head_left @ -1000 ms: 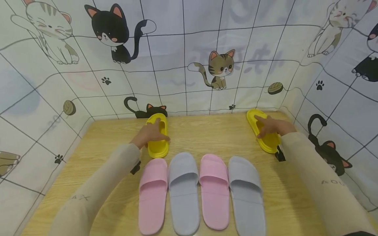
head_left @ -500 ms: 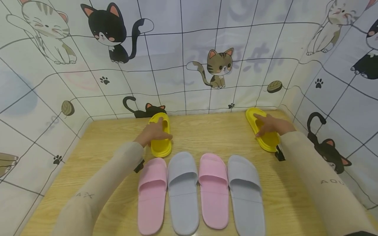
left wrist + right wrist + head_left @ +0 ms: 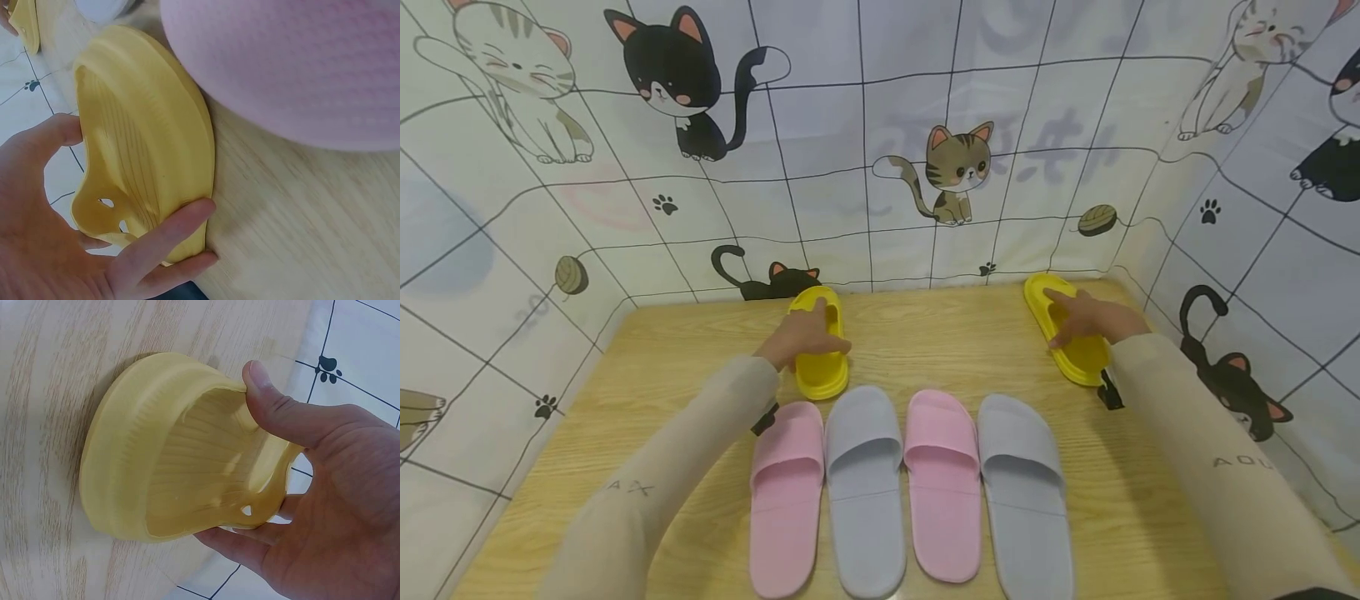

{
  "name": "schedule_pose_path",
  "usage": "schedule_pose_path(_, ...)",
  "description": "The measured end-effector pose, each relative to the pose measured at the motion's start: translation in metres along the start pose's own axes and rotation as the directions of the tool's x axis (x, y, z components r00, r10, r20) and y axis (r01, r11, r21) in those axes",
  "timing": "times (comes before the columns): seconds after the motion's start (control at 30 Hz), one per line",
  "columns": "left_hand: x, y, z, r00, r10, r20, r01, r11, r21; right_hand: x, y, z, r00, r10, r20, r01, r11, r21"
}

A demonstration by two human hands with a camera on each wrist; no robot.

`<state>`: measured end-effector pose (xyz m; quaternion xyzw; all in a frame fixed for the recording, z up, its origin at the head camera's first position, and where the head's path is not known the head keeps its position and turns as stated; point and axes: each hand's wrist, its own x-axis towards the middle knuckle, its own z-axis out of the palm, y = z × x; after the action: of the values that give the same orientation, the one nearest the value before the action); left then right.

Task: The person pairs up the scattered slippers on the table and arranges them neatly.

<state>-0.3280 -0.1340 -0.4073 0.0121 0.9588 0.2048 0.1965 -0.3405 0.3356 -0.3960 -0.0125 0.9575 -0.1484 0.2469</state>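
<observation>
Near the back edge of the wooden surface, my left hand [image 3: 808, 333] grips a yellow slipper [image 3: 822, 379] across its width, thumb on one side and fingers on the other. The left wrist view shows this slipper [image 3: 181, 125] between thumb and fingers, with holes in its upper. At the back right, my right hand [image 3: 1086, 318] holds a second yellow slipper [image 3: 1082, 367], which lies at a slant. In the right wrist view the thumb pinches one side of that slipper [image 3: 119, 462], and the fingers reach round the other side and beneath the upper.
In front stand slippers in one row: pink [image 3: 786, 525], grey [image 3: 867, 525], pink [image 3: 946, 525] and grey [image 3: 1026, 525]. The left yellow slipper's heel is just behind them. A cat-print cloth wall [image 3: 827, 200] closes off the back and both sides of the wooden surface [image 3: 925, 342].
My left hand has slid its yellow slipper to the right, from behind the left pink slipper toward the left grey one. The right hand and its slipper have stayed in place.
</observation>
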Motion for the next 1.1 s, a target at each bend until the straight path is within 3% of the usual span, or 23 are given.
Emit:
schedule_pose_path(0.73,0.000,0.032,0.005,0.998,0.041,0.041,-0.041,0.999,-0.004,-0.005,-0.003,0.000,0.999,0.014,-0.033,-0.015,0.999,-0.040)
schedule_pose_path(1.1,0.002,0.044,0.009,0.997,0.045,0.063,-0.046,0.999,0.002,0.002,0.000,0.003,0.987,-0.122,-0.101,0.115,0.991,-0.075)
